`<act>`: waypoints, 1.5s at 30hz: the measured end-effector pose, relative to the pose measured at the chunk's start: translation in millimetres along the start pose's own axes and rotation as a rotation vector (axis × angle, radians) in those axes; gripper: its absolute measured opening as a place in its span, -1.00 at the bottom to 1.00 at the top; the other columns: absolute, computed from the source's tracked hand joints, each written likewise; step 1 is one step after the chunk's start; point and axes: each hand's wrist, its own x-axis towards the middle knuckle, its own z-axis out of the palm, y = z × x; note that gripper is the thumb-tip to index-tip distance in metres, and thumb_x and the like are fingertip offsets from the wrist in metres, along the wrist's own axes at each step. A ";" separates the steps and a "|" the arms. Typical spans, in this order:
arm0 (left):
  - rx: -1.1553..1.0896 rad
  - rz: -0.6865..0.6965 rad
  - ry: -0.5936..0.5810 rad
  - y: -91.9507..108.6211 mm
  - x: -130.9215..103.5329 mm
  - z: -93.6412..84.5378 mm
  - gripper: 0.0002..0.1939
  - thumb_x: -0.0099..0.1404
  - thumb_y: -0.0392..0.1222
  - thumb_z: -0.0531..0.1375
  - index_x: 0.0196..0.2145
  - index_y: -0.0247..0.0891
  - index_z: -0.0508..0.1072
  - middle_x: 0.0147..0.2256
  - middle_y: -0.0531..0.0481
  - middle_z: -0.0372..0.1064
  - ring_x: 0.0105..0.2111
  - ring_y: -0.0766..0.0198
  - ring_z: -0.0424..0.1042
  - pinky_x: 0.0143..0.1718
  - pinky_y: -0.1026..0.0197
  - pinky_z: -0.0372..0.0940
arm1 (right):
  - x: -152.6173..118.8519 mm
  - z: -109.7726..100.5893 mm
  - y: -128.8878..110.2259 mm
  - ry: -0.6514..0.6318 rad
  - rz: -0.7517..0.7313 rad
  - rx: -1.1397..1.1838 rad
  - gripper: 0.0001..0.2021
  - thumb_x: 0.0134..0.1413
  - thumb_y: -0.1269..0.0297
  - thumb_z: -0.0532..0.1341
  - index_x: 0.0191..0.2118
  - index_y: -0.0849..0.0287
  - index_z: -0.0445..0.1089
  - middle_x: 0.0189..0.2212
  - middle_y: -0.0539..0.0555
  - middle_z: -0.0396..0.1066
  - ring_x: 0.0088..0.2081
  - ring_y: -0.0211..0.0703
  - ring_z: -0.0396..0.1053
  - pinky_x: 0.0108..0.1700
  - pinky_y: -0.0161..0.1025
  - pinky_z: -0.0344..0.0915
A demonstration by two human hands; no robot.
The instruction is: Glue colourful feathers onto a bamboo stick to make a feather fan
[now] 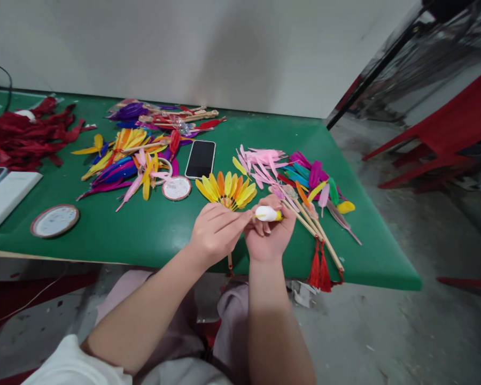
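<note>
My right hand (269, 235) is wrapped round a small white bottle (266, 214) with a yellow end, which looks like a glue bottle. My left hand (218, 231) is closed, its thumb and fingers pinched close to the bottle; a thin yellowish piece shows at the fingertips, too small to name. Just beyond my left hand a fan of yellow and orange feathers (226, 190) lies spread on the table. A thin wooden handle (230, 262) with a red cord shows below that hand, over the table's front edge; the middle of the fan is hidden.
Pink feather fans (262, 160) with wooden handles and red tassels (319, 270) lie on the green table (164, 224) at right. A phone (200, 159), round lids (176, 188), bundled feathers (120, 155), dark red cloth strips (28, 133) and a white box (12, 198) lie further left.
</note>
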 end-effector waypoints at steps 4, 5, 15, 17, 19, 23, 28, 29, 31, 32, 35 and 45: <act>-0.008 -0.059 0.029 -0.8 0.2 -1.9 -0.73 0.04 -0.44 0.22 -0.24 -0.31 0.41 -0.44 -0.01 0.45 -0.43 0.36 0.37 -0.36 0.25 0.26 | -0.9 2.1 0.1 -0.001 0.022 -0.014 -0.88 -0.17 0.41 0.12 -0.49 0.14 0.10 -0.64 -0.23 0.24 -0.81 -0.56 -0.15 -0.79 -0.57 -0.05; -0.003 -0.085 0.037 -1.0 0.4 -2.2 -0.73 0.04 -0.44 0.21 -0.24 -0.31 0.41 -0.44 0.00 0.45 -0.43 0.36 0.36 -0.36 0.25 0.26 | -1.1 2.3 0.2 -0.002 0.033 -0.007 -0.87 -0.17 0.41 0.13 -0.49 0.14 0.10 -0.64 -0.24 0.24 -0.81 -0.56 -0.15 -0.78 -0.57 -0.05; -0.017 -0.102 0.011 0.5 0.9 0.3 -0.75 0.09 -0.40 0.18 -0.23 -0.29 0.40 -0.44 0.00 0.44 -0.43 0.37 0.37 -0.35 0.26 0.25 | -0.6 -0.3 1.5 0.008 0.033 -0.007 -0.88 -0.19 0.39 0.14 -0.49 0.15 0.12 -0.64 -0.24 0.24 -0.81 -0.58 -0.14 -0.81 -0.57 -0.13; -0.018 -0.098 0.016 1.1 0.3 0.8 -0.75 0.09 -0.40 0.18 -0.22 -0.28 0.40 -0.44 0.00 0.44 -0.43 0.37 0.37 -0.35 0.26 0.24 | -1.0 -0.6 0.6 0.010 0.024 -0.021 -0.88 -0.18 0.38 0.14 -0.50 0.15 0.12 -0.64 -0.24 0.23 -0.81 -0.59 -0.13 -0.81 -0.57 -0.13; -0.020 -0.089 0.010 1.5 -0.4 0.8 -0.74 0.08 -0.40 0.19 -0.22 -0.28 0.40 -0.44 0.00 0.44 -0.42 0.36 0.37 -0.35 0.26 0.24 | -1.6 -0.5 -0.4 0.008 0.020 -0.022 -0.87 -0.18 0.39 0.14 -0.49 0.15 0.12 -0.64 -0.24 0.23 -0.81 -0.59 -0.12 -0.81 -0.58 -0.12; -0.020 -0.057 -0.008 2.0 -1.3 0.7 -0.75 0.07 -0.40 0.20 -0.23 -0.30 0.40 -0.44 0.00 0.45 -0.43 0.36 0.37 -0.35 0.26 0.24 | -1.8 0.0 -1.3 0.012 0.027 0.002 -0.88 -0.18 0.40 0.13 -0.49 0.15 0.11 -0.63 -0.23 0.24 -0.80 -0.57 -0.11 -0.81 -0.56 -0.13; -0.001 -0.041 -0.021 2.4 -2.9 2.0 -0.77 0.10 -0.37 0.18 -0.23 -0.27 0.40 -0.43 0.02 0.46 -0.44 0.38 0.39 -0.36 0.27 0.22 | -0.6 -0.6 -1.6 0.026 -0.001 -0.004 -0.88 -0.17 0.40 0.12 -0.51 0.15 0.11 -0.64 -0.22 0.22 -0.80 -0.56 -0.12 -0.82 -0.55 -0.14; 0.003 -0.037 -0.023 2.7 -3.2 2.0 -0.77 0.10 -0.37 0.18 -0.22 -0.27 0.40 -0.43 0.02 0.46 -0.43 0.38 0.39 -0.36 0.27 0.22 | -0.5 -0.7 -1.7 0.026 -0.002 -0.008 -0.88 -0.17 0.40 0.13 -0.51 0.15 0.11 -0.64 -0.22 0.22 -0.80 -0.56 -0.12 -0.82 -0.55 -0.14; 0.009 -0.027 -0.025 3.4 -3.5 1.7 -0.76 0.10 -0.38 0.18 -0.22 -0.27 0.40 -0.43 0.02 0.46 -0.44 0.38 0.39 -0.36 0.27 0.22 | -0.7 -0.8 -1.8 0.015 -0.004 -0.022 -0.87 -0.17 0.40 0.13 -0.51 0.15 0.10 -0.64 -0.22 0.23 -0.80 -0.56 -0.12 -0.82 -0.55 -0.14; 0.009 -0.021 -0.023 3.8 -3.4 1.3 -0.76 0.10 -0.38 0.19 -0.22 -0.27 0.40 -0.43 0.02 0.46 -0.44 0.38 0.39 -0.36 0.27 0.22 | -0.9 -0.7 -1.9 0.007 -0.007 -0.032 -0.87 -0.17 0.41 0.13 -0.51 0.15 0.10 -0.64 -0.22 0.23 -0.80 -0.56 -0.11 -0.82 -0.55 -0.14; -0.004 -0.049 0.010 4.6 -2.6 -0.5 -0.76 0.08 -0.39 0.20 -0.23 -0.28 0.40 -0.45 0.02 0.45 -0.45 0.38 0.38 -0.36 0.27 0.23 | -1.8 -0.5 -1.4 -0.008 -0.004 -0.052 -0.87 -0.17 0.40 0.14 -0.50 0.14 0.11 -0.64 -0.23 0.24 -0.80 -0.56 -0.11 -0.80 -0.55 -0.10; 0.065 -0.056 -0.043 4.1 -2.4 -1.5 -0.78 0.08 -0.39 0.19 -0.25 -0.32 0.39 -0.47 0.01 0.44 -0.46 0.36 0.36 -0.35 0.24 0.21 | -1.2 1.0 3.4 0.041 0.003 -0.038 -0.86 -0.21 0.39 0.12 -0.51 0.15 0.07 -0.66 -0.22 0.19 -0.83 -0.56 -0.21 -0.83 -0.55 -0.16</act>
